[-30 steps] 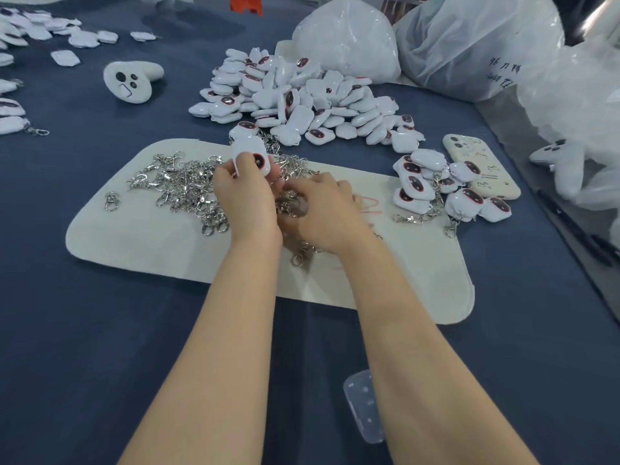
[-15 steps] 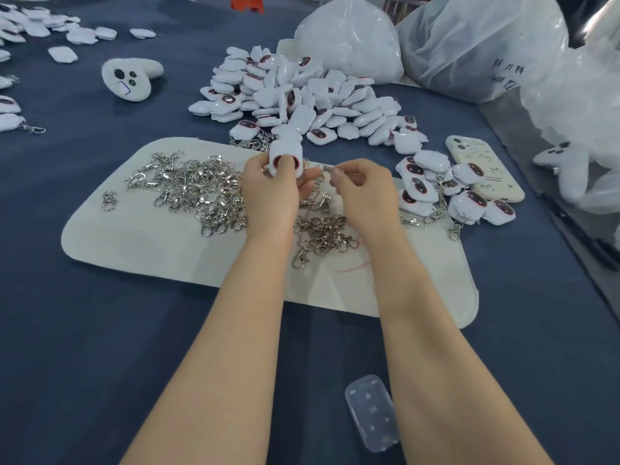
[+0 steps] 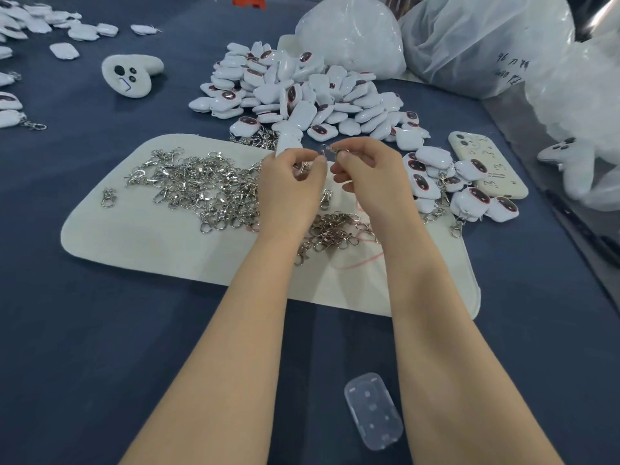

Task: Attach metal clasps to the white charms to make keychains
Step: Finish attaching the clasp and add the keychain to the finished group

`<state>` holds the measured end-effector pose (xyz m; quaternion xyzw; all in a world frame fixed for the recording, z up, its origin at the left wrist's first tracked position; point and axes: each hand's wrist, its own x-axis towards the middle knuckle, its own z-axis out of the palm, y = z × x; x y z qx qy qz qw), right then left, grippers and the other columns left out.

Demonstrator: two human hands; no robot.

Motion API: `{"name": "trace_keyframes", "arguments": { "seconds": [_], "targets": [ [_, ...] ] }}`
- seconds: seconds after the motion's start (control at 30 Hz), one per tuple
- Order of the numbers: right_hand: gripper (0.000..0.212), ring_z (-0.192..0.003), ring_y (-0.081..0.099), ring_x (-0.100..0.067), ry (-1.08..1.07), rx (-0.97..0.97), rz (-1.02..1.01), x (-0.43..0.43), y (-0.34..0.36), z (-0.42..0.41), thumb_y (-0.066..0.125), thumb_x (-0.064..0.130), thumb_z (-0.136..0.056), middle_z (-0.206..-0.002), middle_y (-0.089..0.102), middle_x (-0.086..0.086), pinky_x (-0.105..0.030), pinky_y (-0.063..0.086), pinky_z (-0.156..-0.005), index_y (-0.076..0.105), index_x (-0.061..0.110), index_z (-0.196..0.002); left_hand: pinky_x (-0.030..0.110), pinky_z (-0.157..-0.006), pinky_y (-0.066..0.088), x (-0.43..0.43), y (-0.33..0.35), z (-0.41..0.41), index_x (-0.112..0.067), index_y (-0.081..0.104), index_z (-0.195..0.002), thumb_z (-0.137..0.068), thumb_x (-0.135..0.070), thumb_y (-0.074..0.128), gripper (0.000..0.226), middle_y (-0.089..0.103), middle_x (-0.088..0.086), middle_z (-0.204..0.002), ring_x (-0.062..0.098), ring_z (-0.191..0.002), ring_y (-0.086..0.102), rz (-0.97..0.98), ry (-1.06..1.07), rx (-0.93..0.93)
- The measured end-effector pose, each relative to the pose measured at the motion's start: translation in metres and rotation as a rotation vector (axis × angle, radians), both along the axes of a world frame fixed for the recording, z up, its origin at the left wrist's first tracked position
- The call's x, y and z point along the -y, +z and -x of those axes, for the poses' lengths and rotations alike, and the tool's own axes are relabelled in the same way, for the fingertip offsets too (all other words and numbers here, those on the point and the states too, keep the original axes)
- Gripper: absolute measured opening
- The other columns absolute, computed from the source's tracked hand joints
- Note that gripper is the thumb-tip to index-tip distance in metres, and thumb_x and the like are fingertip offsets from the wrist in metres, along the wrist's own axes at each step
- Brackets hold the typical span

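Mostly hidden charm [image 3: 288, 143] gripped by left hand [image 3: 289, 187]; right hand [image 3: 367, 178] fingers [image 3: 345, 158] pinch small clasp [image 3: 331, 150].

The left hand [image 3: 288, 186] is covering most of the white charm [image 3: 288, 141] it is holding, so only the top of it is peeking out above the fingers. The right hand [image 3: 365, 176] is pinching a metal clasp [image 3: 330, 150], which is looking too tiny to tell if it is touching the charm. Both arms are hiding part of the clasp pile [image 3: 201, 189] on the white mat [image 3: 134, 243]. The loose charms [image 3: 8, 101] at the left edge are getting cut off. The plastic bags [image 3: 476, 41] are running off the top, and the dark writing [image 3: 510, 67] on one is maybe numbers, too blurry to read. An orange thing [image 3: 250, 0] is poking in at the top edge.
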<state>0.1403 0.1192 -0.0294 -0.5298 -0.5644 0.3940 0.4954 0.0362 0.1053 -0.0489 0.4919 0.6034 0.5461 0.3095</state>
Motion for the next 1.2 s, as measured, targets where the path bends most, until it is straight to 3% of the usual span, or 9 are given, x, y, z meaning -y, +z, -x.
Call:
{"name": "trace_keyframes", "arguments": {
  "seconds": [0.07,0.2,0.43,0.53,0.6,0.67,0.77,0.97,1.2],
  "targets": [
    [0.02,-0.053,0.057,0.002,0.02,-0.023,0.008,0.001,0.001,-0.001,0.051,0.003,-0.09,-0.066,0.063,0.007,-0.011,0.044,-0.056,0.064,0.018,-0.089,0.008,-0.069,0.046,0.0,-0.001,0.0,-0.022,0.065,-0.094,-0.089,-0.027,0.061,0.008,0.057,0.008,-0.115,-0.009,-0.067,0.054,0.008,-0.024,-0.021],
    [0.025,-0.053,0.055,-0.002,0.033,-0.043,0.045,0.002,0.002,-0.001,0.049,0.002,-0.087,-0.061,0.06,0.005,-0.012,0.043,-0.054,0.067,0.02,-0.087,0.038,-0.081,0.054,0.0,0.001,-0.002,-0.018,0.063,-0.09,-0.091,-0.022,0.059,0.006,0.055,0.011,-0.113,0.006,-0.072,0.055,0.026,-0.007,-0.015],
    [0.028,-0.065,0.053,-0.01,-0.14,0.204,0.036,-0.002,-0.001,-0.003,0.046,0.01,-0.085,-0.067,0.06,0.007,-0.029,0.046,-0.064,0.067,0.028,-0.078,-0.003,-0.065,0.033,0.001,0.001,-0.002,-0.017,0.056,-0.087,-0.093,-0.017,0.054,0.007,0.048,0.001,-0.107,-0.005,-0.067,0.046,0.003,0.058,-0.111],
    [0.026,-0.065,0.053,-0.009,-0.133,0.314,0.025,-0.003,-0.004,-0.001,0.047,0.011,-0.086,-0.072,0.061,0.009,-0.015,0.041,-0.057,0.068,0.026,-0.081,-0.002,-0.063,0.033,0.001,0.001,-0.004,-0.017,0.057,-0.087,-0.092,-0.017,0.055,0.006,0.05,0.003,-0.108,-0.009,-0.065,0.048,-0.008,0.049,-0.117],
    [0.025,-0.073,0.053,-0.006,-0.173,0.45,0.01,-0.005,-0.008,-0.003,0.048,0.012,-0.087,-0.089,0.063,0.008,-0.006,0.035,-0.054,0.068,0.022,-0.097,0.011,-0.071,0.043,-0.001,0.002,-0.003,-0.018,0.058,-0.086,-0.092,-0.018,0.054,0.008,0.059,0.009,-0.106,-0.001,-0.069,0.053,-0.022,0.075,-0.015],
    [0.029,-0.09,0.054,-0.011,-0.17,0.582,0.024,-0.006,-0.014,-0.007,0.048,0.014,-0.09,-0.113,0.06,0.001,-0.014,0.037,-0.067,0.063,0.02,-0.113,0.034,-0.076,0.05,-0.001,0.005,0.0,-0.022,0.058,-0.082,-0.094,-0.017,0.049,0.016,0.064,0.006,-0.092,0.016,-0.073,0.06,-0.025,0.122,0.168],
    [0.037,-0.118,0.049,-0.027,-0.053,0.835,0.074,-0.008,-0.022,-0.006,0.052,0.025,-0.091,-0.132,0.052,-0.006,-0.033,0.038,-0.099,0.055,0.022,-0.128,0.025,-0.06,0.048,0.0,0.007,0.006,-0.023,0.059,-0.093,-0.098,-0.016,0.043,0.018,0.06,-0.005,-0.091,0.004,-0.061,0.062,-0.043,0.176,0.427],
    [0.024,-0.12,0.045,-0.029,-0.041,0.898,0.046,-0.008,-0.025,0.005,0.054,0.032,-0.092,-0.125,0.056,-0.002,-0.04,0.038,-0.101,0.066,0.026,-0.112,0.018,-0.063,0.055,-0.002,0.007,0.009,-0.017,0.04,-0.133,-0.093,-0.002,0.049,0.044,0.051,0.013,-0.125,0.007,-0.062,0.066,-0.041,0.189,0.743],
    [0.019,-0.108,0.054,-0.029,-0.114,0.849,0.145,-0.01,-0.026,0.004,0.053,0.013,-0.09,-0.111,0.062,-0.006,-0.041,0.045,-0.092,0.051,0.016,-0.109,0.019,-0.056,0.054,0.002,0.014,0.005,-0.014,0.041,-0.097,-0.089,0.002,0.05,0.02,0.058,0.013,-0.1,0.015,-0.064,0.069,0.006,0.164,0.787]
  ]
}}
